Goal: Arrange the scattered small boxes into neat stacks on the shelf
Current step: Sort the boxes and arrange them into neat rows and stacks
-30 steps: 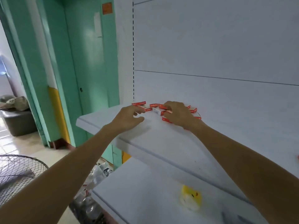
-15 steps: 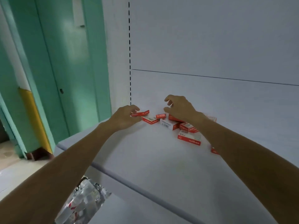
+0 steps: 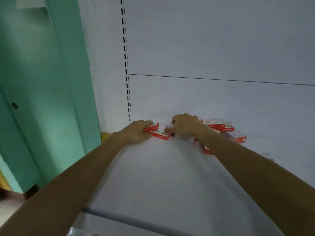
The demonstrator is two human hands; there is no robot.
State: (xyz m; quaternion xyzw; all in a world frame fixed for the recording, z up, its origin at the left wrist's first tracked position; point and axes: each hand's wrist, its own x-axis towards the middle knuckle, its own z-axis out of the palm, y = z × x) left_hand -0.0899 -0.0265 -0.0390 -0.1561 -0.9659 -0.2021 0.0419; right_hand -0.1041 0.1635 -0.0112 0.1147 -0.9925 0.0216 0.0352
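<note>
The right hand (image 3: 185, 125) covers the middle of the boxes (image 3: 219, 127), so whether it grips one cannot be told; its forearm (image 3: 242, 154) hides others. The left hand (image 3: 136, 132) hides an end of the left box (image 3: 152, 127) it pinches. Box print blurs past reading. The bottom edge cuts off something shiny (image 3: 80, 233).

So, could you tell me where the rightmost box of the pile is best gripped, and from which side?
Probably pinch the rightmost box across its two long edges, coming from above and the right. It lies on its broad face on the shelf with its right side free, and its left end meets other boxes. The right hand is nearer; the left hand grips the leftmost box.
</note>
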